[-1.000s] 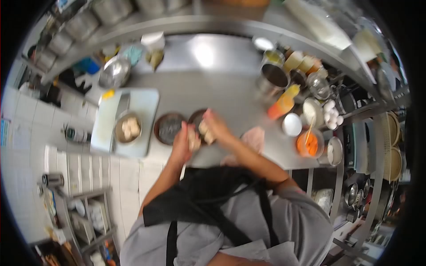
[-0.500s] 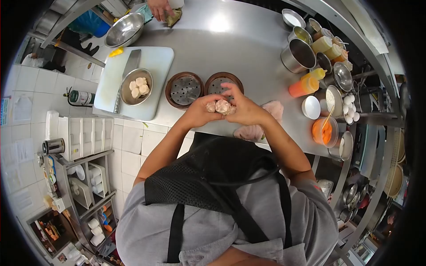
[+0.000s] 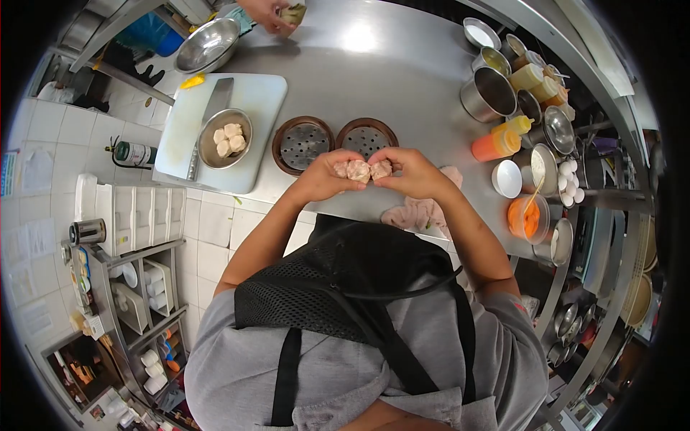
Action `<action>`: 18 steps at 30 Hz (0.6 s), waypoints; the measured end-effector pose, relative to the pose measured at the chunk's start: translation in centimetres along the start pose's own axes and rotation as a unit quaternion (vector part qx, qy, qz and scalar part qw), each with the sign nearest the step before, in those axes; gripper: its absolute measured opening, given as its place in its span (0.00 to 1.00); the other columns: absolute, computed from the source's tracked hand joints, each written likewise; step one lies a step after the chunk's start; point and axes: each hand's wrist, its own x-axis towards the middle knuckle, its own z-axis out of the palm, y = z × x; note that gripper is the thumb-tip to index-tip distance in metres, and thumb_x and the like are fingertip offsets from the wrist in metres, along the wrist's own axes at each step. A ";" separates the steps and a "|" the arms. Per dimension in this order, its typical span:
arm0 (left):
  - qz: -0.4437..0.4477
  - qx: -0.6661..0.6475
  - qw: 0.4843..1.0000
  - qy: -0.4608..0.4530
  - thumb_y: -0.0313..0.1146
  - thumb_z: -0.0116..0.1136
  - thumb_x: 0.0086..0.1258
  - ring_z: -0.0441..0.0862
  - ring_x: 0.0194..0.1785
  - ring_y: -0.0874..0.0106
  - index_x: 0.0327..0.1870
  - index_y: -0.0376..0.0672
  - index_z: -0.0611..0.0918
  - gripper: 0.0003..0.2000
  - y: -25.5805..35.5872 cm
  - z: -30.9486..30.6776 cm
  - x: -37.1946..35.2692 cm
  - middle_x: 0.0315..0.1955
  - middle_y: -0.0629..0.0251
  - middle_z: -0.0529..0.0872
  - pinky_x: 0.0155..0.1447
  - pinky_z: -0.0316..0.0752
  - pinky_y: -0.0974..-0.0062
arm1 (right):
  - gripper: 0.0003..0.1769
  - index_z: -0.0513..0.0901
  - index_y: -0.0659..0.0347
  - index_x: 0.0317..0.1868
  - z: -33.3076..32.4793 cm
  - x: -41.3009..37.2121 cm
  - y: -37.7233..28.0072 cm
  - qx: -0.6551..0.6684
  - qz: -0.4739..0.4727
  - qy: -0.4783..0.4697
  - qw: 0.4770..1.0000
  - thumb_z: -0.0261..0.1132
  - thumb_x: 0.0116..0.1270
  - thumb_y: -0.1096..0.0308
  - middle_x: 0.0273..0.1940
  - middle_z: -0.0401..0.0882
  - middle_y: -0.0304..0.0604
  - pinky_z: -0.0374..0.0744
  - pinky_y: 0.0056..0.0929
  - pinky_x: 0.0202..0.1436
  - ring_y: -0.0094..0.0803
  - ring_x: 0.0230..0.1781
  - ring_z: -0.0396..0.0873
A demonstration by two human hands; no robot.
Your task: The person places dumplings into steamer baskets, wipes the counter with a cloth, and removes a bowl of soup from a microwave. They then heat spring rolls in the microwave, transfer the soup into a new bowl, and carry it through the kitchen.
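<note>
Close to my body, both hands meet over the counter's near edge. My left hand is closed around pale, pinkish dumplings. Against them, my right hand pinches another dumpling between thumb and fingers. Just beyond my hands lie two round dark-rimmed steamer trays with perforated metal bottoms, the left tray and the right tray. To the left, a metal bowl holds several similar dumplings and rests on a white cutting board beside a cleaver.
A crumpled pinkish cloth lies right of my hands. Along the right side stand a steel pot, sauce bottles, a white bowl and an orange-filled tub. Another person's hand is at the top left, near a large metal bowl.
My right hand has lowered its raised fingers and now pinches a dumpling beside the others. The other person's hand has moved slightly right with a greenish item.
</note>
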 end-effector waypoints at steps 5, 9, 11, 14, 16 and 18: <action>0.076 0.161 0.982 0.070 0.29 0.74 0.52 0.80 0.43 0.73 0.49 0.43 0.81 0.21 -0.7 -0.9 0.5 0.39 0.68 0.82 0.49 0.75 0.74 | 0.22 0.78 0.62 0.50 -1.1 1.0 -0.5 -0.074 -0.044 0.012 0.996 0.72 0.53 0.71 0.44 0.79 0.44 0.74 0.29 0.50 0.33 0.47 0.77; 0.055 0.348 0.928 0.122 0.36 0.73 0.51 0.82 0.42 0.61 0.49 0.49 0.82 0.21 0.5 -1.8 1.7 0.40 0.61 0.80 0.47 0.76 0.62 | 0.20 0.78 0.59 0.47 -1.7 3.3 1.3 -0.179 -0.030 0.075 0.981 0.70 0.53 0.70 0.40 0.78 0.45 0.72 0.36 0.53 0.41 0.49 0.73; 0.003 0.411 0.899 0.151 0.38 0.73 0.50 0.81 0.43 0.59 0.50 0.55 0.83 0.23 1.1 -1.4 2.2 0.39 0.60 0.78 0.46 0.76 0.63 | 0.19 0.77 0.58 0.47 -1.9 4.4 2.3 -0.194 -0.015 0.101 0.976 0.69 0.54 0.70 0.38 0.77 0.45 0.72 0.37 0.53 0.42 0.51 0.71; -0.003 0.458 0.877 0.148 0.40 0.74 0.49 0.82 0.43 0.59 0.50 0.57 0.83 0.23 1.5 -0.7 2.9 0.42 0.61 0.77 0.46 0.76 0.62 | 0.18 0.78 0.58 0.47 -1.7 6.0 4.5 -0.263 -0.072 0.100 0.957 0.69 0.54 0.70 0.43 0.76 0.44 0.72 0.38 0.53 0.43 0.52 0.70; -0.021 0.504 0.854 0.130 0.40 0.73 0.50 0.82 0.43 0.59 0.51 0.57 0.83 0.24 1.4 -0.4 3.4 0.41 0.60 0.76 0.46 0.76 0.61 | 0.20 0.78 0.57 0.48 -1.4 6.2 5.3 -0.312 -0.104 0.112 0.938 0.70 0.54 0.70 0.46 0.75 0.44 0.72 0.39 0.54 0.43 0.53 0.69; -0.039 0.548 0.829 0.110 0.40 0.73 0.50 0.82 0.42 0.58 0.52 0.57 0.82 0.24 1.6 -0.5 3.7 0.41 0.60 0.76 0.45 0.77 0.61 | 0.21 0.78 0.57 0.49 -1.2 6.1 5.1 -0.359 -0.133 0.124 0.915 0.70 0.54 0.70 0.48 0.73 0.44 0.72 0.40 0.55 0.44 0.54 0.69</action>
